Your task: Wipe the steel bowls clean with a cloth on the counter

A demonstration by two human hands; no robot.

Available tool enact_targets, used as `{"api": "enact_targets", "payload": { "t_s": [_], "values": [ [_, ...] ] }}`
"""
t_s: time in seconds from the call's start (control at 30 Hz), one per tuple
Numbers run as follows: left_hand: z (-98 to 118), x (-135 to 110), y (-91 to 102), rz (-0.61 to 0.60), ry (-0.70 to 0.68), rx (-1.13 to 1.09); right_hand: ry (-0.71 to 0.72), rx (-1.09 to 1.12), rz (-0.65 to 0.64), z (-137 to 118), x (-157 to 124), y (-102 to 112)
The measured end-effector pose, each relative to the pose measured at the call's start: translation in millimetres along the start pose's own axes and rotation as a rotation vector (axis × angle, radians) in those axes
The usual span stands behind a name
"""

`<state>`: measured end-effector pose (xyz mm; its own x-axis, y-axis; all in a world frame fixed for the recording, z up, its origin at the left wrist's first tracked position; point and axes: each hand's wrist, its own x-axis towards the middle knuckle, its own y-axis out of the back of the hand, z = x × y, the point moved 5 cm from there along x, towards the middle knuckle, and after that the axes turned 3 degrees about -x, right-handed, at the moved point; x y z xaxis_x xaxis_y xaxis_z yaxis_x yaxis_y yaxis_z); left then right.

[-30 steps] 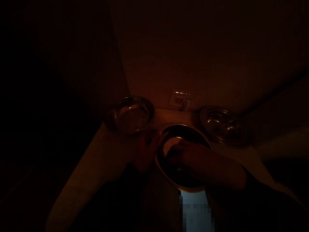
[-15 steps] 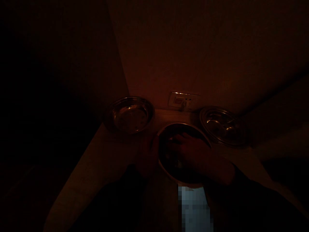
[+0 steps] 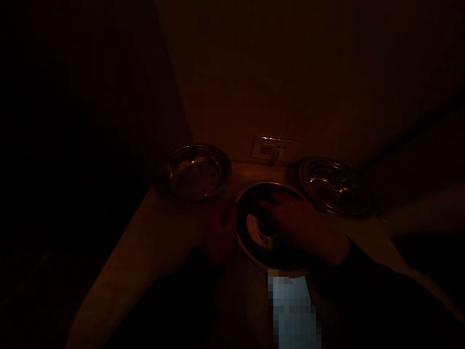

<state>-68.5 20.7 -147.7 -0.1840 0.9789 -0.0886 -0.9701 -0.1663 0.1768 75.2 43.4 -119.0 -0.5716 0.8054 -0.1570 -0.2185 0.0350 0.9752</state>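
The scene is very dark. A round steel plate (image 3: 250, 194) lies on the counter in front of me. My left hand (image 3: 220, 232) rests against its left rim and seems to grip it. My right hand (image 3: 296, 220) lies inside the plate, fingers curled over a pale cloth (image 3: 254, 230) that shows as a light patch beneath them.
A steel bowl-like plate (image 3: 196, 170) stands at the back left and another steel plate (image 3: 332, 186) at the back right, both against the wall. A wall socket (image 3: 274, 148) sits between them. A pale blurred rectangle (image 3: 292, 310) lies near the counter's front edge.
My right hand with the cloth has moved across the inside of the plate, from its left part toward the middle and back. My left hand stayed at the rim.
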Motion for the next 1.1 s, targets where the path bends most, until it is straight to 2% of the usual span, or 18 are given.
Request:
{"api": "enact_targets", "payload": {
  "t_s": [0.1,0.2,0.3,0.4,0.5,0.7,0.8,0.87,1.0,1.1],
  "values": [
    [-0.4,-0.9,0.3,0.028,-0.008,0.008,0.017,0.0,0.016,-1.4,0.0,-0.7],
    [-2.0,-1.1,0.1,0.047,-0.002,0.014,0.153,0.049,0.029,-12.7,-5.7,4.1],
    [-3.0,-0.9,0.1,0.058,0.014,0.026,0.302,0.128,-0.015,-21.5,-14.8,10.1],
    [-4.2,-1.1,1.1,0.077,0.06,0.045,0.355,0.181,-0.062,-23.7,-19.9,12.5],
    [-4.1,-1.2,1.2,0.068,0.069,0.041,0.294,0.158,-0.067,-23.0,-16.0,8.5],
    [-2.7,1.1,-1.4,0.012,-0.007,-0.039,-0.02,-0.016,0.004,-0.3,-0.2,0.0],
    [-3.5,0.8,-3.0,-0.001,0.007,-0.066,-0.051,-0.039,0.01,5.9,1.9,0.1],
    [-3.4,-0.1,-2.0,0.031,0.023,-0.054,-0.011,-0.036,0.026,1.7,1.4,1.0],
    [-1.5,-1.4,1.1,0.08,0.036,0.023,0.168,0.042,0.047,-15.8,-4.1,3.1],
    [-0.2,-1.1,2.2,0.074,0.022,0.074,0.286,0.106,0.016,-22.0,-11.3,5.6]
  ]
}}
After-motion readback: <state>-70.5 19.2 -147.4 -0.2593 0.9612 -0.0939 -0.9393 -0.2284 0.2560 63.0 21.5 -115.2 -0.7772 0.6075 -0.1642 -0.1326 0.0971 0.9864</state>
